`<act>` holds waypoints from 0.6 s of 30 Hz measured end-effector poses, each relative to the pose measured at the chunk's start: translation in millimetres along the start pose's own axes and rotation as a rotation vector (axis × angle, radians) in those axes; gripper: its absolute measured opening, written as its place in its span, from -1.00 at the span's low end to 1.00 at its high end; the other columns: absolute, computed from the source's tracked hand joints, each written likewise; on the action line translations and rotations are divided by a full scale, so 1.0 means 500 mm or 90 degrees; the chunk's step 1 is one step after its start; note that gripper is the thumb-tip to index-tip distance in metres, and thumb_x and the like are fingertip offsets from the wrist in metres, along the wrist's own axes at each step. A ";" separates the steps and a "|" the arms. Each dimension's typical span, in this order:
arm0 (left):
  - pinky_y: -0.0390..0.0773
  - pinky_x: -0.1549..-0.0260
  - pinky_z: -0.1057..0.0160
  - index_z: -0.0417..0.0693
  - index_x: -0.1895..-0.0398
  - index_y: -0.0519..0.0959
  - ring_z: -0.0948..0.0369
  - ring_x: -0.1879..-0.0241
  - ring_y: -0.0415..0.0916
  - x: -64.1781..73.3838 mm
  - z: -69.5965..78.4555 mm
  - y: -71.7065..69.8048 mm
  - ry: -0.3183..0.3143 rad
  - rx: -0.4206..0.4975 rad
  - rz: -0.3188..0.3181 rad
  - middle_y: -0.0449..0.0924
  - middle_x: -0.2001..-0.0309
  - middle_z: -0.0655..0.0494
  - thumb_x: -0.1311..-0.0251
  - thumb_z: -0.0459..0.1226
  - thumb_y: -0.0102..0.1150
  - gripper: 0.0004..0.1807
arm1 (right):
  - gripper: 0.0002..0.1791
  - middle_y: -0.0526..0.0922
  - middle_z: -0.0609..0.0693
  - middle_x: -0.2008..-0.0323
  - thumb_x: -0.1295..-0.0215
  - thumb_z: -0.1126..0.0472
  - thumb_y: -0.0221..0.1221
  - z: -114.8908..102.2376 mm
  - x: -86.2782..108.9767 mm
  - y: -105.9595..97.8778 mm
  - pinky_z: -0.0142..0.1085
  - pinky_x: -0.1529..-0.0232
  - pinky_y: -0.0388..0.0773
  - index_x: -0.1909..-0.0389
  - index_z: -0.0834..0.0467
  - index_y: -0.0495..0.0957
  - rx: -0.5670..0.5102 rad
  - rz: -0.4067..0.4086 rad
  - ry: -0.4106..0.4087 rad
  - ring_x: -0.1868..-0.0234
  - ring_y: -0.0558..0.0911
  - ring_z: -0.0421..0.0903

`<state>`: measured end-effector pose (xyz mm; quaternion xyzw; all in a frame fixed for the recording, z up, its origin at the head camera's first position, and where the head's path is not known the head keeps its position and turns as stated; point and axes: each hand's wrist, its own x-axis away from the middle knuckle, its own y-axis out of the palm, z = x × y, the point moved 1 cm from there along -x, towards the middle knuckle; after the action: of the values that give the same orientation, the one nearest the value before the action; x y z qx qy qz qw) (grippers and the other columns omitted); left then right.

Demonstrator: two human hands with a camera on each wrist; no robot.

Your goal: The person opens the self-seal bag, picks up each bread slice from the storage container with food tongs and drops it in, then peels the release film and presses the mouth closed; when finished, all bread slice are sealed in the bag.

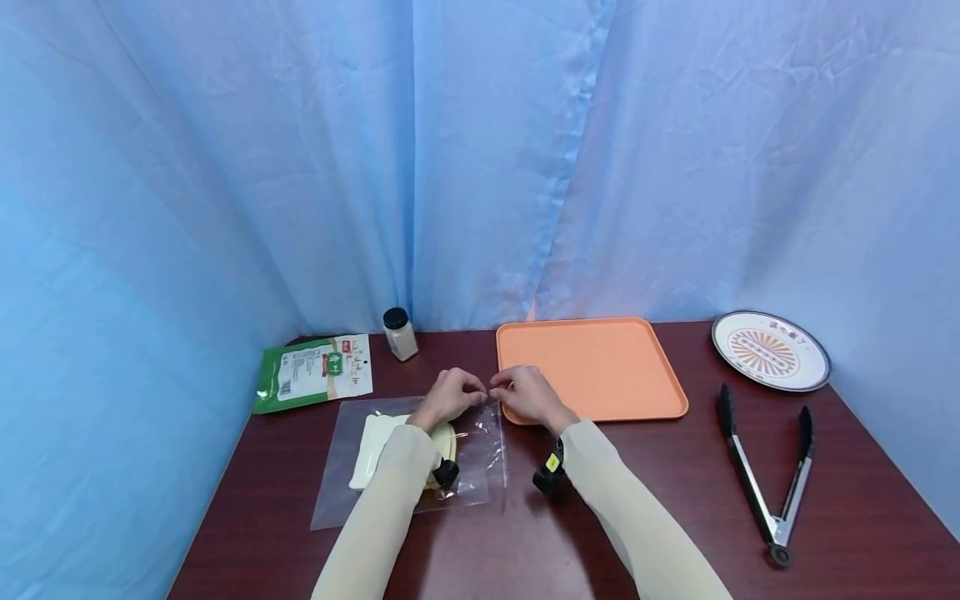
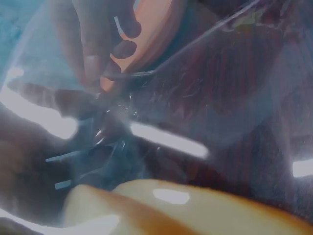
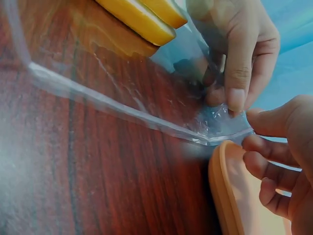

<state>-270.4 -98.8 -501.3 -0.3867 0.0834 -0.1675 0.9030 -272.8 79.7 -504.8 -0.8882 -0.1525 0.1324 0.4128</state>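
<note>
A clear plastic bag (image 1: 480,467) lies flat on the table, with pale bread slices (image 1: 369,450) inside it. At the bag's far right corner my left hand (image 1: 452,396) pinches the film between thumb and fingers. Close beside it, my right hand (image 1: 528,393) grips the edge of the same corner with thumb and forefinger. The right wrist view shows both sets of fingertips nearly meeting at the bag's rim, with the brown crusts (image 3: 142,22) behind the film. Glare and film blur the left wrist view, where the bread (image 2: 234,200) fills the bottom.
An orange tray (image 1: 592,367) stands just beyond my right hand. Behind the bag are a green-and-white food pouch (image 1: 315,373) and a black-capped shaker (image 1: 401,335). To the right lie a patterned plate (image 1: 771,350) and spread black-tipped tongs (image 1: 753,487). Blue curtains (image 1: 480,167) enclose the table.
</note>
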 end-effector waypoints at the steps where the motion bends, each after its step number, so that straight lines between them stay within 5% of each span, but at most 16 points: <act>1: 0.58 0.31 0.38 -0.13 0.35 0.78 0.28 0.34 0.59 0.000 -0.001 0.001 0.000 0.004 0.006 0.80 0.34 0.04 -0.22 -0.36 0.30 -0.91 | -0.87 0.79 -0.01 0.29 -0.31 0.21 0.30 0.000 0.000 0.002 -0.19 0.08 0.66 0.19 0.13 0.75 0.005 0.004 -0.001 0.21 0.72 -0.10; 18: 0.48 0.37 0.42 -0.12 0.36 0.79 0.30 0.36 0.50 0.004 -0.019 0.013 -0.011 0.052 0.056 0.78 0.35 0.04 -0.22 -0.34 0.32 -0.92 | -0.88 0.77 -0.06 0.36 -0.32 0.27 0.28 0.019 0.005 0.012 -0.20 0.10 0.64 0.41 0.06 0.72 -0.018 0.067 0.003 0.22 0.69 -0.11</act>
<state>-269.9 -101.5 -512.6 -0.3471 0.0856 -0.1276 0.9252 -273.1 83.4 -515.7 -0.9009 -0.1061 0.1498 0.3932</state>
